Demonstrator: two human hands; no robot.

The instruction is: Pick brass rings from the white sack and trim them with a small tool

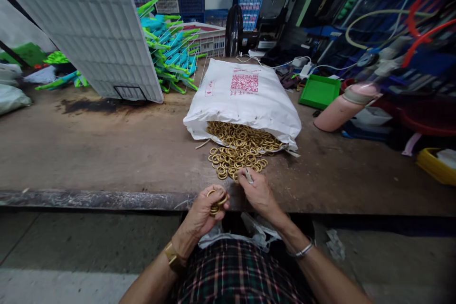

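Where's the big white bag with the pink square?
In the head view, the white bag lies mid-picture on the table, just behind the loose gold rings and left of the green tray.

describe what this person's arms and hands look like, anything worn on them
The left wrist wears a gold-toned watch, the right wrist a silvery bangle. No sleeves show on the forearms; the fingers are ungloved.

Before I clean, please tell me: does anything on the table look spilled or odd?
Golden rings lie loose before the open white sack, as if spilled. A stain near the ribbed panel is darker than the surrounding tabletop.
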